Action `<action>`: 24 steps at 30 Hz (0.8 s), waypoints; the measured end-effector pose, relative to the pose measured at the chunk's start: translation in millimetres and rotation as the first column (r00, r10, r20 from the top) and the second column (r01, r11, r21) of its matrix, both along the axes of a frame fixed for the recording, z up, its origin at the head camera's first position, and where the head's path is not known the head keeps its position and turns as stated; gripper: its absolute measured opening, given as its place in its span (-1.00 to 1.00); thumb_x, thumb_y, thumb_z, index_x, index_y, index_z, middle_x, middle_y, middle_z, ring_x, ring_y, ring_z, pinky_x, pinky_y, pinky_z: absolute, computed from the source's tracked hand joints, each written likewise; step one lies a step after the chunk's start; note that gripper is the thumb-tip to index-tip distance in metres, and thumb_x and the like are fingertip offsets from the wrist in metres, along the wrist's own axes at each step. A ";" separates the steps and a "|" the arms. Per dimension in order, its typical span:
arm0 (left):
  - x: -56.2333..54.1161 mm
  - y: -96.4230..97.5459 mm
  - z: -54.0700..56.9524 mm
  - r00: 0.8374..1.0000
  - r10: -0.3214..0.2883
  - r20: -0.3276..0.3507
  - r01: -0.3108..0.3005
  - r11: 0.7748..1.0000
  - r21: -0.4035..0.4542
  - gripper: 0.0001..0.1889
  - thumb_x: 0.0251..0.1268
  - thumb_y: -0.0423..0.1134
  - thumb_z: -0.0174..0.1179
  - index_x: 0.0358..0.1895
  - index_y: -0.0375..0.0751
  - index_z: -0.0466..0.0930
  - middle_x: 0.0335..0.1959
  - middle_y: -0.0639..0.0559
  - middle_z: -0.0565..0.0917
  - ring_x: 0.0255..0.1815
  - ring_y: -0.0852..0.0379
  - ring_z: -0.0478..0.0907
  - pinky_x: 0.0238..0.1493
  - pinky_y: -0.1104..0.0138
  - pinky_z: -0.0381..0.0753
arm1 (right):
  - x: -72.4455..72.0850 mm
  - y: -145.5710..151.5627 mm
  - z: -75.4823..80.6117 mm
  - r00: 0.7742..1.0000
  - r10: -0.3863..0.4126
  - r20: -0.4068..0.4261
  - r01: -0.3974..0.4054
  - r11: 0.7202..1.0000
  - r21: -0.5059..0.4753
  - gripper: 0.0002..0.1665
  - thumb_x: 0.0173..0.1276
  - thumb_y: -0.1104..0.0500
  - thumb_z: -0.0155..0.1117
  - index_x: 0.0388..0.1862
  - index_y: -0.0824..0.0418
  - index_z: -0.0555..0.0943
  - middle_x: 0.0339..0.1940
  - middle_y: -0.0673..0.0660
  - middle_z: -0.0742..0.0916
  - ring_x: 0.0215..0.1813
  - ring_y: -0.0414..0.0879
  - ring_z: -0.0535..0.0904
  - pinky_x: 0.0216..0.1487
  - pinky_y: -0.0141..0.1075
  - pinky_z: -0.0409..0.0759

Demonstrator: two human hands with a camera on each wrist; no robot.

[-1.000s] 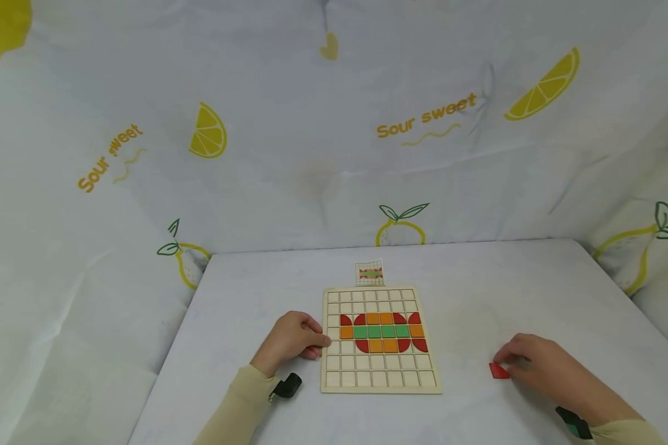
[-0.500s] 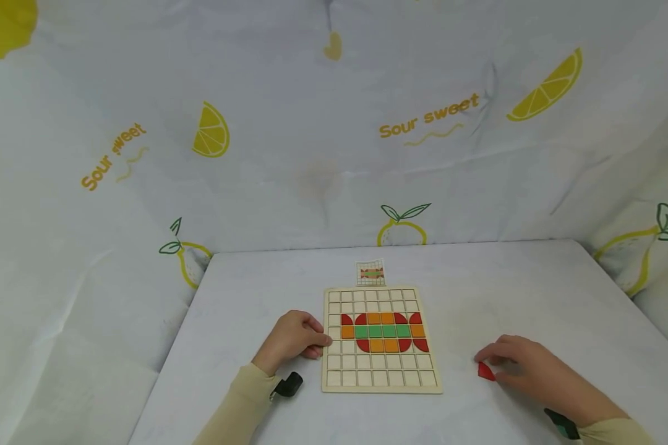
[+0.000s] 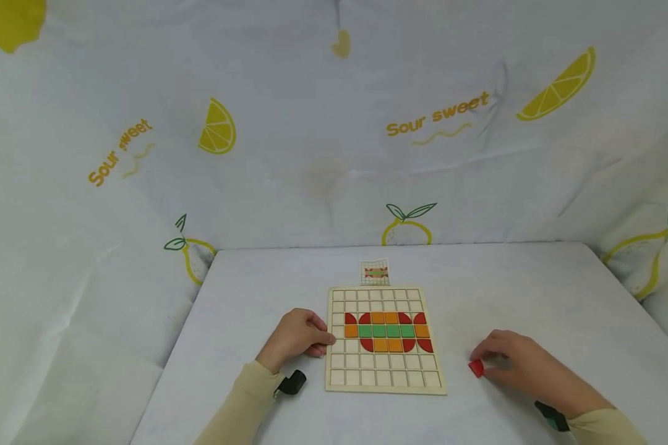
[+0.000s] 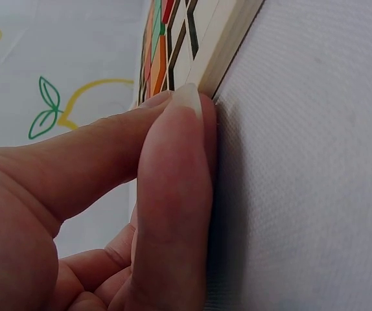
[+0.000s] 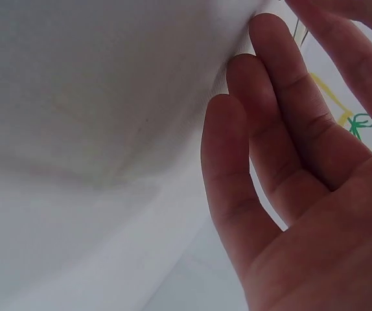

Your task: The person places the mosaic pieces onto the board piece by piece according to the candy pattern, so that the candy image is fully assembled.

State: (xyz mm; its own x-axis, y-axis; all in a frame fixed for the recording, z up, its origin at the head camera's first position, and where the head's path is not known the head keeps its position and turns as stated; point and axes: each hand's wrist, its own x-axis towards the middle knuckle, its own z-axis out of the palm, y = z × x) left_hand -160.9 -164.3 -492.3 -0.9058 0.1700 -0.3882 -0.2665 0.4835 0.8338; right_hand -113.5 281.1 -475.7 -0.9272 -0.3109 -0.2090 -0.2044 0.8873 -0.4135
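A pale wooden grid board (image 3: 384, 377) lies on the table with red, orange and green tiles (image 3: 386, 331) set in its middle rows as a candy-like shape. My left hand (image 3: 295, 335) pinches the board's left edge between thumb and index finger; the left wrist view shows the thumb (image 4: 176, 149) against the board's rim (image 4: 221, 48). To the right of the board, my right hand (image 3: 518, 363) holds a small red tile (image 3: 475, 368) between thumb and fingertips, tilted, close to the tabletop. In the right wrist view several fingers (image 5: 270, 129) show, while the tile is out of sight.
Behind the board's far edge a small pattern card (image 3: 375, 272) shows the same coloured design. The white table (image 3: 256, 278) meets a white cloth backdrop (image 3: 289, 136) printed with lemons. Black wrist cameras (image 3: 293, 382) sit at both sleeves.
My right hand has moved left toward the board with the red tile, which is now tilted up in the fingers. The left hand stays at the board's edge; the head view shifted slightly.
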 end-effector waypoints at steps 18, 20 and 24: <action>-2.9 0.4 -2.8 1.000 0.002 0.004 -0.002 1.000 -0.002 -0.71 0.21 -0.23 0.62 -0.19 -0.24 0.67 -0.47 -0.04 0.78 -0.59 0.20 0.70 -0.44 0.36 0.78 | -17.5 -24.2 -2.6 1.000 0.006 0.022 -0.005 0.998 -0.055 -0.71 0.20 0.13 0.72 -0.22 -0.16 0.76 -0.19 -0.21 0.70 -0.05 -0.22 0.58 0.02 -0.31 0.73; -2.8 0.2 -3.1 1.000 0.003 0.002 -0.003 1.000 0.002 -0.71 0.20 -0.23 0.62 -0.20 -0.24 0.67 -0.48 -0.04 0.78 -0.60 0.20 0.70 -0.44 0.36 0.78 | -19.1 -27.7 -1.0 1.000 0.013 0.013 -0.012 0.997 -0.073 -0.72 0.22 0.14 0.70 -0.22 -0.16 0.76 -0.19 -0.22 0.71 -0.05 -0.23 0.58 0.02 -0.32 0.73; -2.6 -0.2 -3.4 1.000 0.005 0.000 -0.005 1.000 0.010 -0.70 0.19 -0.24 0.62 -0.20 -0.25 0.66 -0.48 -0.04 0.78 -0.60 0.21 0.70 -0.44 0.36 0.78 | -25.9 -41.5 5.6 1.000 0.029 -0.010 -0.030 0.993 -0.111 -0.74 0.26 0.15 0.67 -0.20 -0.16 0.77 -0.18 -0.22 0.71 -0.05 -0.24 0.61 0.01 -0.30 0.73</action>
